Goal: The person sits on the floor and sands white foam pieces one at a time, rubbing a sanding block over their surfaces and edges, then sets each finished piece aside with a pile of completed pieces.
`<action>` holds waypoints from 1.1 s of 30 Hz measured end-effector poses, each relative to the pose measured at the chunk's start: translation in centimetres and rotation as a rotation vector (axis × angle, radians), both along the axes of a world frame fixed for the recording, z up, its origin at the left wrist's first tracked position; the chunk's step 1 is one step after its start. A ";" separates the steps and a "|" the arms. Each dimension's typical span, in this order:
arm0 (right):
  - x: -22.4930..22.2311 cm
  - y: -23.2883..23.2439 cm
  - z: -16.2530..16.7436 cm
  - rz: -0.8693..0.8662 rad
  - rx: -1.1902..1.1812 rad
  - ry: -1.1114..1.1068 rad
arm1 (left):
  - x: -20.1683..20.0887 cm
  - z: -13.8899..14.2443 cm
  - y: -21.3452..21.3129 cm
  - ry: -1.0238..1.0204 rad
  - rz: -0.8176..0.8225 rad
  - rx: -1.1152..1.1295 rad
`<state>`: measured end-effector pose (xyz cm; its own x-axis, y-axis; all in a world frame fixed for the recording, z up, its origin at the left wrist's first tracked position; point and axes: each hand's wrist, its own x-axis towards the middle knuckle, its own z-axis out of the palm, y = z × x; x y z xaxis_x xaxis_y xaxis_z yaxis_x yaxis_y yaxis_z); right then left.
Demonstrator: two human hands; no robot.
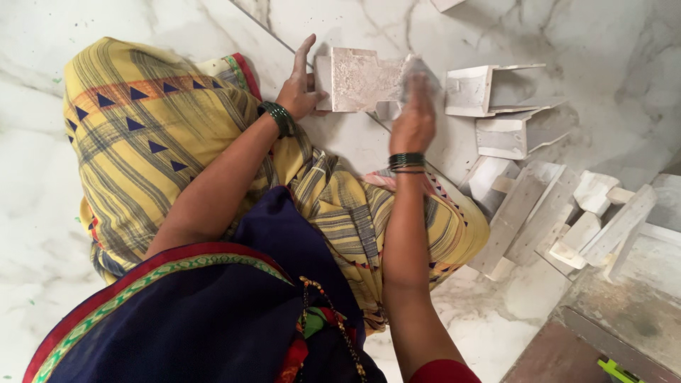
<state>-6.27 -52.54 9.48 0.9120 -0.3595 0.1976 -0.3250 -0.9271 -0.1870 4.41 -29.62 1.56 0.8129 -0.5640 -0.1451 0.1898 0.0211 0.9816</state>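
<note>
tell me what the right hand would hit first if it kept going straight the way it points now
The right hand, pressing a grey sanding pad on the pale notched wooden block, points up the picture. Beyond the block's edge only bare white marble floor shows, so the way looks free, though depth is unclear.

Block [358, 79] on floor [142, 21] at 12 o'clock, betw. left hand [301, 89] & right hand [413, 120]. Two open box pcs [496, 106] at 2 o'clock. Heap of pcs [567, 220] at 3 o'clock.
</note>
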 end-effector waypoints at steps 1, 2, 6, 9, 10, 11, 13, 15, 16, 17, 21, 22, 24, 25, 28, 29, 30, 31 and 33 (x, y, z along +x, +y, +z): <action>0.0 -0.7 0.2 -0.021 0.012 -0.005 | 0.0 0.0 0.0 -0.020 0.005 0.011; 0.1 -0.9 0.4 -0.041 0.023 -0.008 | 0.0 0.1 -0.1 0.042 -0.005 -0.005; -0.4 4.8 -0.2 0.285 -0.077 -0.090 | 0.1 0.4 -0.3 0.186 -0.037 0.029; -0.3 9.5 -0.9 0.472 -0.065 -0.088 | 0.1 0.5 -0.3 0.054 -0.011 0.020; 0.0 9.7 -0.9 0.519 -0.061 -0.092 | 0.1 0.7 -0.2 -0.023 0.000 -0.002; 0.2 9.3 -0.8 0.474 -0.046 -0.114 | 0.0 0.8 -0.2 0.026 -0.016 0.022; 1.4 6.0 0.0 0.380 -0.025 -0.156 | 0.0 1.1 -0.3 0.123 -0.053 0.064; 1.5 1.7 1.2 0.150 -0.022 -0.046 | 0.0 1.2 -0.4 0.126 -0.064 0.074; 1.6 0.3 1.4 0.095 -0.020 -0.034 | 0.1 1.2 -0.5 0.124 -0.065 0.080; 1.7 -0.5 1.4 0.041 -0.018 -0.020 | 0.1 1.1 -0.5 0.069 -0.049 0.086; 1.5 3.3 -0.5 0.275 -0.097 -0.160 | 0.1 0.3 -0.9 0.079 -0.042 0.075; 1.3 5.6 -1.2 0.329 -0.078 -0.158 | 0.1 0.1 -0.9 0.137 -0.046 0.067; 1.1 8.8 -2.0 0.433 -0.031 -0.133 | 0.2 0.2 -0.8 -0.121 -0.023 0.142; 1.3 9.7 -2.1 0.479 -0.005 -0.109 | 0.3 0.3 -0.8 -0.254 -0.015 0.177; 1.8 7.9 -0.6 0.430 -0.020 -0.136 | 0.5 0.9 -0.7 -0.026 -0.050 0.113; 1.8 6.4 0.3 0.383 -0.041 -0.157 | 0.5 1.2 -0.6 0.035 -0.048 0.097; 1.6 4.5 1.3 0.307 -0.031 -0.151 | 0.4 1.6 -0.5 0.096 -0.045 0.082; 1.3 2.9 2.2 0.231 -0.021 -0.146 | 0.4 1.8 -0.4 0.156 -0.042 0.068; 0.4 1.2 3.1 0.059 -0.029 0.012 | 0.2 2.1 -0.3 0.144 -0.029 0.074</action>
